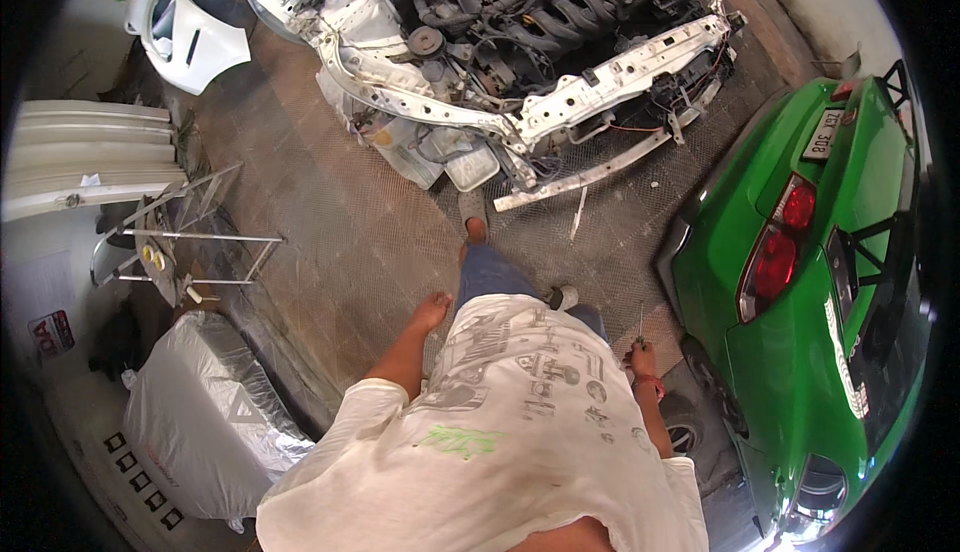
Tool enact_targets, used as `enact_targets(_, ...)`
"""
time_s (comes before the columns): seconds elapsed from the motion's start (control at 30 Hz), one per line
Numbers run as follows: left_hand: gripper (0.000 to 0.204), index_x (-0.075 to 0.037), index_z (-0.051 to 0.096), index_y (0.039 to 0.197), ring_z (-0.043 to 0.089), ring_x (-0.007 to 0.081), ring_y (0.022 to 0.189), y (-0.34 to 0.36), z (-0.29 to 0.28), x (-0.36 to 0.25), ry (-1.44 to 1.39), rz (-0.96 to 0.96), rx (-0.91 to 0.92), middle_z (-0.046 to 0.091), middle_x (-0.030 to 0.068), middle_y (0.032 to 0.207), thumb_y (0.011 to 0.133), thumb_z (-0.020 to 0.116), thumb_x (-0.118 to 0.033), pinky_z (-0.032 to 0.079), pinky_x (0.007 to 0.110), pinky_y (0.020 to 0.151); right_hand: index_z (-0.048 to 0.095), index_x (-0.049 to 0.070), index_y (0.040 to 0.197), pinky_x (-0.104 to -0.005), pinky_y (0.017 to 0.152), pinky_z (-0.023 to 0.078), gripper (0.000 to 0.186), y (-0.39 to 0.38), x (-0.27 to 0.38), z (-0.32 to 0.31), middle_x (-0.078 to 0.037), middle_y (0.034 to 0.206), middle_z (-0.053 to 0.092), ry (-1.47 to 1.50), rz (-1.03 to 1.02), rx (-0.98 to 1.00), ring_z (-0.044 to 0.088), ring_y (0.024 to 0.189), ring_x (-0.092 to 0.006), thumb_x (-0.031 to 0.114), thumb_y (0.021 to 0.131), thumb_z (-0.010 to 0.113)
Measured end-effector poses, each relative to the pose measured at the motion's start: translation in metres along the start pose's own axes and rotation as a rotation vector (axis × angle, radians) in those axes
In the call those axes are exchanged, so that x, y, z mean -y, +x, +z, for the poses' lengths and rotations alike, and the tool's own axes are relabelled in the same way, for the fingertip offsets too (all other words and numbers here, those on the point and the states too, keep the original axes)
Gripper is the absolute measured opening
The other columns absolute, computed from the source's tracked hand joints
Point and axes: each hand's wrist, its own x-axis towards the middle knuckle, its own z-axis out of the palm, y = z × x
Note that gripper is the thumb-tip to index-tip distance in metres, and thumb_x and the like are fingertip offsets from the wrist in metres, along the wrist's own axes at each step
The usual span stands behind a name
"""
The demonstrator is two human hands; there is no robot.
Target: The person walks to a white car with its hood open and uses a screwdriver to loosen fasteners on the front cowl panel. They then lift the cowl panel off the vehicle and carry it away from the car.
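Observation:
Beside my left hip hangs my left hand (433, 310), its fingers curled in, and nothing shows in it. My right hand (641, 358) is low at my right side, closed around a screwdriver (641, 324) whose thin shaft points forward. A red band circles that wrist. Ahead of me stands a car with its front stripped, its white crossmember (590, 87) and dark engine (520, 2) exposed. Both hands are apart from the car. Nearest to my right hand are a loose wheel (684, 432) and the green car (725, 302).
At the left are a metal frame stand (225, 239) and a bulky thing under a silver cover (205, 412). A white bumper (205, 37) lies at the far left. Several small bits, including a pale strip (578, 214), lie on the textured floor mat (350, 242).

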Motion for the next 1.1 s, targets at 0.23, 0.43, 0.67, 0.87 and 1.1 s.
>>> enact_targets(0.23,0.069,-0.002,0.041,0.155,0.039,0.0424,0.145,0.078,-0.2,-0.129,-0.309,0.251,-0.568,0.041,0.0247,0.158,0.106,0.048,-0.051,0.033,0.049,0.119,0.055,0.001,0.117,-0.042,0.06,0.055,0.031,-0.057,0.123,0.088,-0.016,0.083,0.07,-0.215,-0.1,-0.099,0.07,0.069,-0.028,0.026,0.098,0.056)
enact_targets(0.43,0.082,0.001,0.023,0.16,0.036,0.0422,0.148,0.107,-0.379,-0.261,-0.664,0.399,-0.668,0.032,0.0267,0.161,0.105,0.049,-0.054,0.032,0.048,0.12,0.056,0.001,0.118,-0.053,0.085,0.051,0.034,-0.071,0.226,0.158,-0.027,0.099,0.069,-0.376,-0.418,-0.145,0.066,0.094,-0.0488,0.027,0.096,0.058)
enact_targets(0.67,0.121,0.0,-0.006,0.163,0.016,0.0435,0.155,0.139,-0.432,-0.361,-0.792,0.168,-0.42,0.005,0.0262,0.169,0.091,0.061,-0.071,0.022,0.055,0.124,0.057,-0.001,0.121,-0.0509,0.083,0.052,0.038,-0.101,0.274,0.201,-0.026,0.098,0.069,-0.394,-0.344,-0.178,0.067,0.092,-0.046,0.028,0.096,0.059)
enact_targets(0.87,0.145,0.0,-0.013,0.161,0.006,0.0517,0.155,0.174,-0.434,-0.361,-0.618,0.059,-0.464,-0.006,0.026,0.17,0.075,0.067,-0.084,0.018,0.062,0.123,0.058,0.001,0.127,-0.052,0.091,0.052,0.048,-0.075,0.2,0.209,-0.03,0.107,0.069,-0.482,-0.044,-0.136,0.066,0.103,-0.0496,0.034,0.093,0.061)
enact_targets(1.1,0.146,-0.003,-0.018,0.161,0.009,0.0481,0.156,0.166,-0.433,-0.359,-0.483,0.068,-0.444,-0.008,0.0247,0.17,0.075,0.075,-0.075,0.017,0.057,0.125,0.058,-0.003,0.124,-0.0515,0.09,0.051,0.052,-0.036,0.186,0.198,-0.032,0.111,0.068,-0.588,-0.078,-0.118,0.065,0.107,-0.0465,0.038,0.092,0.06)
